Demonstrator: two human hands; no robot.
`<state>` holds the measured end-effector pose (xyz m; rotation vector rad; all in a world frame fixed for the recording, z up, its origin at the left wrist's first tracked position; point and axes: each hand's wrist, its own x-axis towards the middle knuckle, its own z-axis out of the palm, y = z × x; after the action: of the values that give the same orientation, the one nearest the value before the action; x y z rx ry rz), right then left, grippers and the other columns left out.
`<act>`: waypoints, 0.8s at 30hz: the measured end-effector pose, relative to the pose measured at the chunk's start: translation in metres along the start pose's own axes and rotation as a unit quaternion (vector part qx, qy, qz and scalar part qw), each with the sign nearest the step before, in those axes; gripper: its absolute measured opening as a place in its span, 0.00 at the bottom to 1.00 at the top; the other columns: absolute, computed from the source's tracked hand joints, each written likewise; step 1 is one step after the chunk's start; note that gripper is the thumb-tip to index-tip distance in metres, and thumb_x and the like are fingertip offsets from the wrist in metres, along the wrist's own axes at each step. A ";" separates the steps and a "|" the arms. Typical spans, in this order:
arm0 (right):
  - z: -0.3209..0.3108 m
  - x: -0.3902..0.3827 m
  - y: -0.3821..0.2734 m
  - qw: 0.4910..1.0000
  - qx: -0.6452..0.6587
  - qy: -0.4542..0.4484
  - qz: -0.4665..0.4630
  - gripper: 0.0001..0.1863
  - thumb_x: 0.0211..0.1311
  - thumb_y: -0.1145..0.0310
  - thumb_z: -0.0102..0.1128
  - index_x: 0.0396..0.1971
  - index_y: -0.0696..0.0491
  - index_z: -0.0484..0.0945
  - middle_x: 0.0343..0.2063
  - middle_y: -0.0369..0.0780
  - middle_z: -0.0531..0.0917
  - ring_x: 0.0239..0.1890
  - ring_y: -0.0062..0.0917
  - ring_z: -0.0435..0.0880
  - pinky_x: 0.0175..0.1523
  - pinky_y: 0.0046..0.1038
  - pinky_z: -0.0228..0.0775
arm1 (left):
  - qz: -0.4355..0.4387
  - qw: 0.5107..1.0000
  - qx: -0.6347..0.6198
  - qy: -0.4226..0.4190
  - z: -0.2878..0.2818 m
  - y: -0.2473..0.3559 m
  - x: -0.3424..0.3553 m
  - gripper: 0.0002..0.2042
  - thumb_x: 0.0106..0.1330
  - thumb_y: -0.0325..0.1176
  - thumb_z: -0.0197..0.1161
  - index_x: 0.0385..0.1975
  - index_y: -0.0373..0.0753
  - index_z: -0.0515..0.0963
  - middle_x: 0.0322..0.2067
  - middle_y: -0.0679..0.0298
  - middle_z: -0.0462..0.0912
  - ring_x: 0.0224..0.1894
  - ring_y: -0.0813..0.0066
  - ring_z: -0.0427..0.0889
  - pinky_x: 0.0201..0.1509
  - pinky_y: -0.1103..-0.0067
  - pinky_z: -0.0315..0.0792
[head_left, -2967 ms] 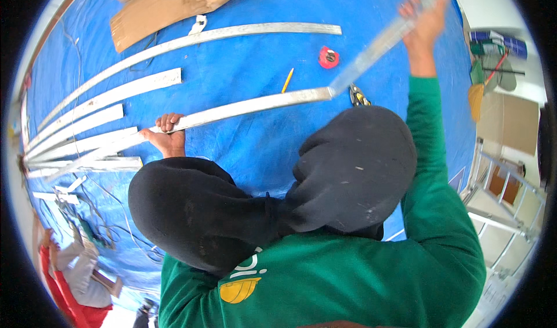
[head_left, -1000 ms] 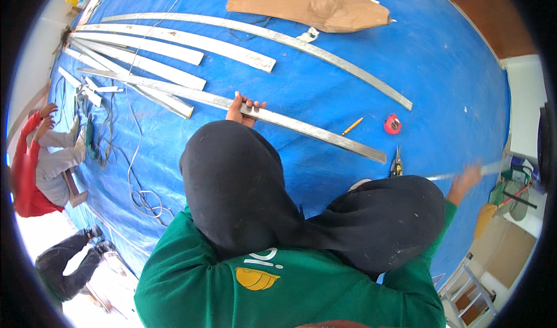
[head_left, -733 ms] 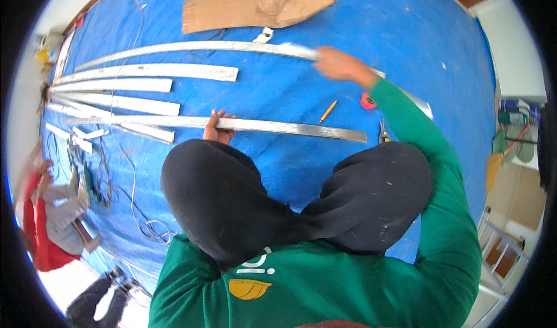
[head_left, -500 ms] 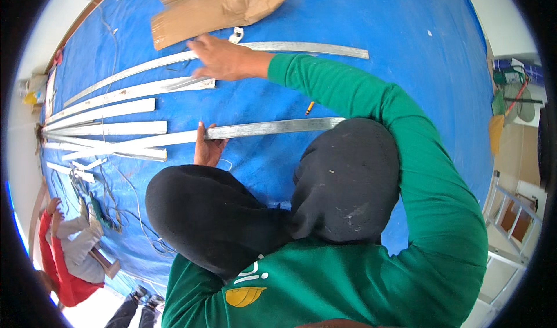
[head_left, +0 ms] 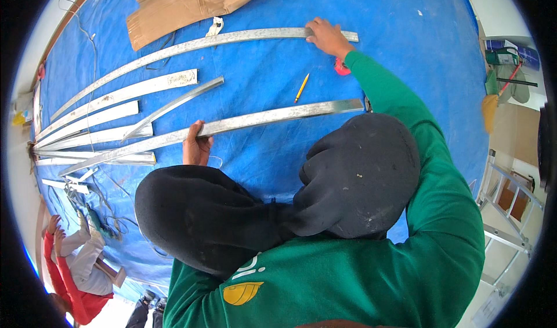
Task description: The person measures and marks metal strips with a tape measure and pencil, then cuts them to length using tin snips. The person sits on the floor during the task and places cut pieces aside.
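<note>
My left hand (head_left: pixel 197 148) is closed around a long galvanized metal channel (head_left: pixel 261 116) lying across in front of my knees. Its right end reaches close to my right knee. Farther off, my right hand (head_left: pixel 328 37) grips a second long metal channel (head_left: pixel 243 35) near its right end, fingers curled over it. Between the two channels lies a yellow pencil (head_left: pixel 301 88). A red round object (head_left: pixel 342 67), partly hidden by my right forearm, sits by the right wrist. One shorter metal strip (head_left: pixel 185 99) rests slantwise to the left.
Several white strips (head_left: pixel 122 94) fan out at left on a blue tarp (head_left: pixel 418 84). Brown cardboard (head_left: pixel 185 9) lies at the far side. Cables (head_left: pixel 107 206) coil near a person in red (head_left: pixel 72 281) at lower left. A ladder (head_left: pixel 507 212) stands at right.
My right hand has moved right along the far channel and taken hold near its end. The shorter strip now lies slantwise, nearer to me. My left hand keeps its grip on the near channel.
</note>
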<state>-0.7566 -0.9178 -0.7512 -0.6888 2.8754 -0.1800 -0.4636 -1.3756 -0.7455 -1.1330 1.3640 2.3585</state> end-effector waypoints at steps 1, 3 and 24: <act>0.001 0.006 0.002 1.000 -0.009 0.013 -0.010 0.29 0.70 0.57 0.66 0.64 0.57 0.74 0.57 0.53 0.81 0.63 0.51 0.79 0.69 0.51 0.73 | 0.023 1.000 -0.009 0.006 0.001 0.005 -0.003 0.10 0.78 0.39 0.65 0.45 0.39 0.80 0.38 0.64 0.86 0.41 0.70 0.88 0.49 0.70 0.86; -0.003 0.022 0.010 0.996 -0.030 -0.058 -0.056 0.27 0.69 0.58 0.64 0.61 0.58 0.75 0.56 0.53 0.81 0.62 0.52 0.81 0.67 0.49 0.75 | 0.073 0.997 -0.015 0.029 0.004 0.014 -0.009 0.09 0.77 0.37 0.65 0.45 0.39 0.81 0.39 0.65 0.86 0.42 0.71 0.87 0.50 0.70 0.84; -0.118 -0.219 -0.054 0.956 0.129 0.226 -0.135 0.19 0.68 0.62 0.71 0.56 0.52 0.81 0.46 0.38 0.85 0.55 0.35 0.84 0.63 0.40 0.74 | 0.064 0.921 -0.316 -0.220 0.044 0.009 0.021 0.29 0.69 0.48 0.76 0.63 0.37 0.78 0.54 0.55 0.86 0.63 0.60 0.82 0.75 0.52 0.72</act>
<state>-0.5646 -0.8559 -0.5958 -1.1067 3.0648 -0.8344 -0.5055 -1.3497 -0.7422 -0.5513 0.5476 3.0084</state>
